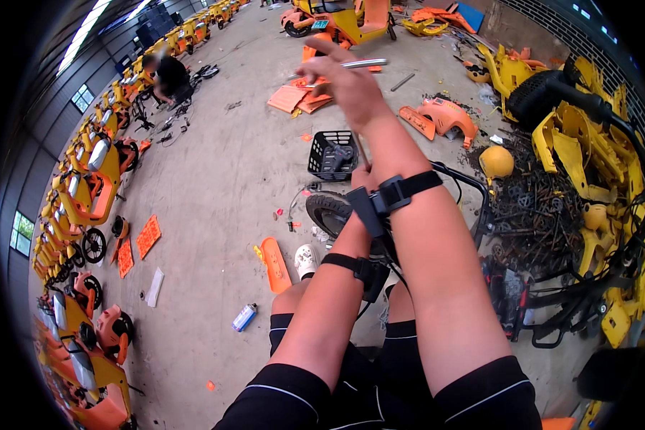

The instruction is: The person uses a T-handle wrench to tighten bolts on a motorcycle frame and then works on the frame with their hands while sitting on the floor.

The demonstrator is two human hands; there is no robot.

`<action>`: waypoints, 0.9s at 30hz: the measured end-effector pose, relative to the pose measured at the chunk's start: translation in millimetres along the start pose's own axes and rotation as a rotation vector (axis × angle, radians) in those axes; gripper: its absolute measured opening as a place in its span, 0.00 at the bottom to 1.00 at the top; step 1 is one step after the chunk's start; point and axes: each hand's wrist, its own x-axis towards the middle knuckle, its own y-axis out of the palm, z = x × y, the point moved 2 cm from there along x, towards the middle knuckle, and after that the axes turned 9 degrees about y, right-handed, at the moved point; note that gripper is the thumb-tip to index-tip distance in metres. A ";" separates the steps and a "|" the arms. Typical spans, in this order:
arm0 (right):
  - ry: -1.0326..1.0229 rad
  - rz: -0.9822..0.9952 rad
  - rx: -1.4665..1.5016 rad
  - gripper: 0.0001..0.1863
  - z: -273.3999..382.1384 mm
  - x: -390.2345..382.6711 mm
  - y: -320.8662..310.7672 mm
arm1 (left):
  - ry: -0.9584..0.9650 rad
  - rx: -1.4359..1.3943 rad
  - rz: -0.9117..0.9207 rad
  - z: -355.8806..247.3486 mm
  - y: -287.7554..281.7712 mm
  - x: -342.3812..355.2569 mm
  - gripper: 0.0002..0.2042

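Note:
My right hand (344,82) is raised in front of me on a silver T-handle wrench (365,63), fingers bent about its crossbar and the index finger stretched out. The wrench's shaft runs down to my left hand (363,175), which looks closed round it; my right forearm hides most of that hand. Below them sits a black-tyred wheel (328,213), partly covered by my arms. A black tube frame (476,190) shows to the right of my forearm. What the wrench's lower end touches is hidden.
Ahead stands a black basket (330,168) holding a dark power tool. Orange panels (288,98) and a spray can (244,317) lie on the floor. Metal parts (534,215) and yellow shells are heaped right. Scooters line the left; another person (170,75) crouches there.

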 end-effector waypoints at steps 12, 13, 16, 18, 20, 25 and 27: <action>-0.016 0.066 0.264 0.12 12.3 -13.0 -47.4 | 0.060 0.279 0.016 -18.6 4.1 -14.7 0.26; -0.015 0.076 0.269 0.11 12.3 -12.7 -47.5 | 0.053 0.264 0.009 -19.8 3.9 -15.5 0.26; 0.003 0.071 0.298 0.10 11.5 -10.2 -45.9 | 0.041 0.240 0.003 -21.3 1.8 -17.0 0.25; -0.005 0.047 0.305 0.10 10.4 -10.6 -47.2 | 0.047 0.246 0.013 -22.8 1.6 -17.5 0.25; -0.010 0.014 0.292 0.10 10.8 -9.9 -52.0 | 0.050 0.238 0.019 -24.7 7.0 -17.6 0.24; 0.021 -0.046 0.190 0.11 9.2 -7.7 -36.5 | 0.044 0.280 0.011 -20.0 0.8 -15.2 0.23; 0.024 -0.073 0.135 0.12 6.9 -7.0 -31.3 | 0.031 0.270 0.023 -15.2 -2.1 -11.2 0.23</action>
